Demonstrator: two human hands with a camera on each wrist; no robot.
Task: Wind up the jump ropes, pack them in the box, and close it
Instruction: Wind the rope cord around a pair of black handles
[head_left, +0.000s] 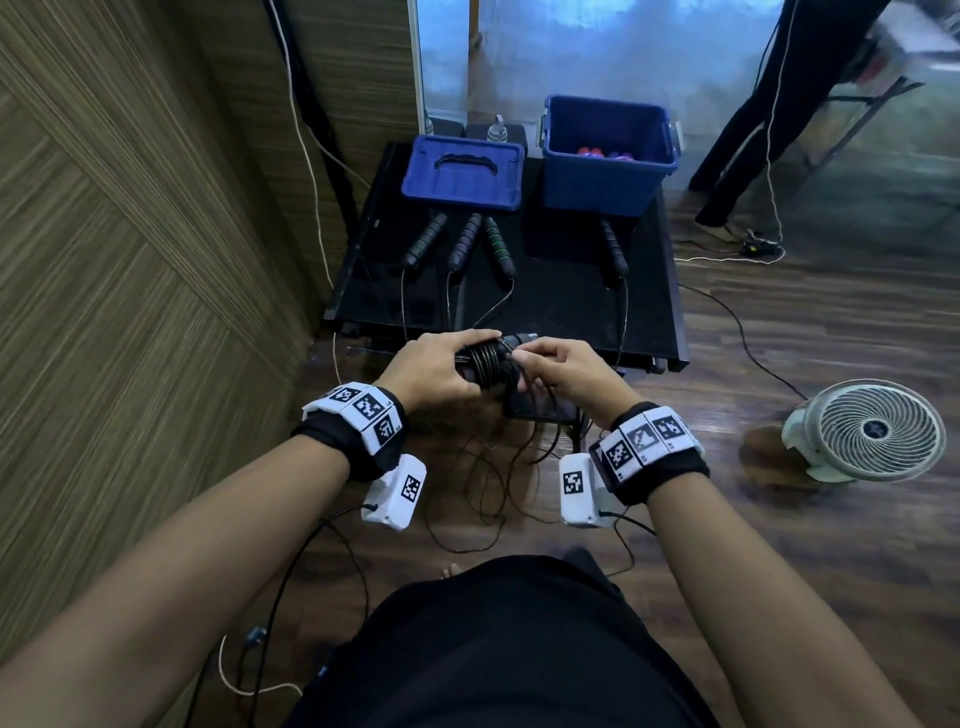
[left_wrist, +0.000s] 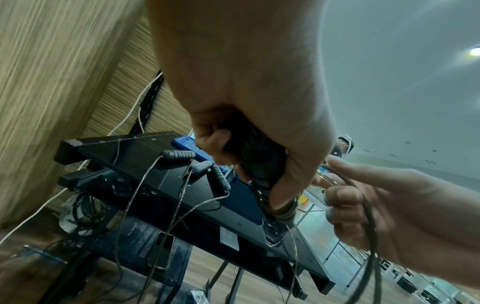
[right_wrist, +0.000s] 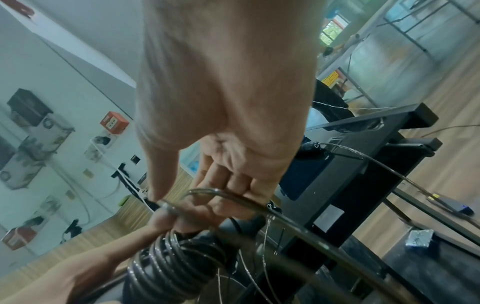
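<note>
My left hand (head_left: 441, 366) grips a pair of black jump-rope handles (head_left: 491, 358) with several turns of thin black cord wound round them, just in front of the black table (head_left: 561, 306). My right hand (head_left: 556, 371) pinches the loose cord (right_wrist: 233, 198) beside the coil (right_wrist: 171, 265); the rest of it hangs to the floor. Other handles (head_left: 426, 240) (head_left: 464, 241) (head_left: 500, 245) (head_left: 614, 247) lie on the table, their cords trailing over the front edge. The open blue box (head_left: 608, 166) stands at the back right, with its lid (head_left: 462, 171) to its left.
A wood-panelled wall runs along the left. A white floor fan (head_left: 867, 431) stands on the right. Cables and loose cord (head_left: 488, 499) lie on the wooden floor below my hands. A person's dark legs (head_left: 758, 130) stand at the back right.
</note>
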